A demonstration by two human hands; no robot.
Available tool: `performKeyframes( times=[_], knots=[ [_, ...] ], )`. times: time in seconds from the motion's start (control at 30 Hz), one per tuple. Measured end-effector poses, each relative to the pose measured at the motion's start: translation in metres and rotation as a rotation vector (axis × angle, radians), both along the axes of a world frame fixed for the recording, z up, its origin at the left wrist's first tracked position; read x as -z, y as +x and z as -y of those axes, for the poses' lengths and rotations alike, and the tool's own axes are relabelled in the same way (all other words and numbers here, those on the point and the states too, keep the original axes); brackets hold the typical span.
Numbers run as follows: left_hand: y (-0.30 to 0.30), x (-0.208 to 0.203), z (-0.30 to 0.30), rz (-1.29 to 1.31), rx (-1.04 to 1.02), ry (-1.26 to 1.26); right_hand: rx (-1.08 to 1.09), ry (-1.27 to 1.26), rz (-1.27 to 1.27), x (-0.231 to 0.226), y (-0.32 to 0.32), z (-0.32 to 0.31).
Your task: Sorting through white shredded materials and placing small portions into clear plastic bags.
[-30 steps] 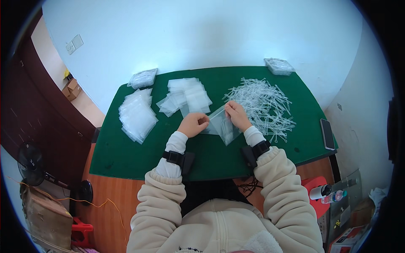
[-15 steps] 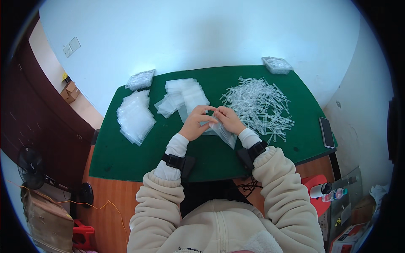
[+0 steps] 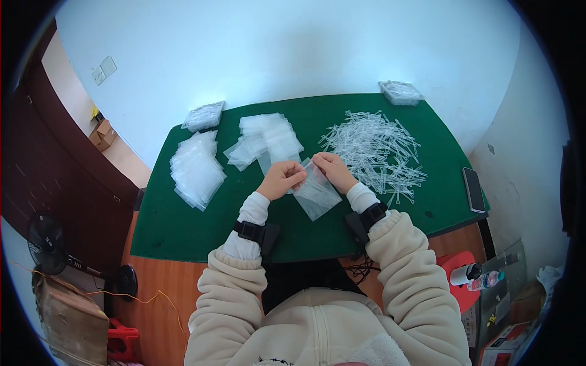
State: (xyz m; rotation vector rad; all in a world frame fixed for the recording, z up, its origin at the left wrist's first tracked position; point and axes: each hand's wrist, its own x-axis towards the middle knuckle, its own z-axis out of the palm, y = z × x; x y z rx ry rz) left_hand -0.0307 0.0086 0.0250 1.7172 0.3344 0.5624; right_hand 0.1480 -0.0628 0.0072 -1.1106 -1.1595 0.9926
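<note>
Black phone (image 3: 473, 190) lying at the right edge of the green surface (image 3: 244, 235). Lower right: red stool (image 3: 465, 300) with a white dark-topped cup (image 3: 459, 276), clear bottle (image 3: 485, 281) with green cap just beside it. Left side: dark brown door (image 3: 73, 152), black fan (image 3: 47, 241) in front, cardboard box (image 3: 105, 135) through the doorway. Lower left: big carton (image 3: 70, 320), second red item (image 3: 124, 334) near it, yellow cord (image 3: 141, 299) across wood floor (image 3: 152, 265). Upper left: wall switch plates (image 3: 108, 64).
</note>
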Motion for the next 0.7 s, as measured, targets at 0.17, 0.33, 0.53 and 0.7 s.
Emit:
performKeyframes(
  times=[0.17,0.33,0.53,0.7],
  knots=[
    [0.001,0.004,-0.001,-0.155,0.007,0.02,-0.091,-0.063,-0.04,-0.006,-0.003,0.006],
    [0.006,0.007,0.001,-0.157,-0.037,0.069,-0.084,-0.021,0.047,-0.001,-0.002,0.005],
    [0.007,0.014,-0.004,-0.13,-0.091,0.07,-0.078,0.012,0.178,0.003,-0.005,0.002],
    [0.005,0.009,-0.004,-0.141,-0.131,0.079,0.012,0.064,0.248,0.007,-0.002,-0.002]
  ],
)
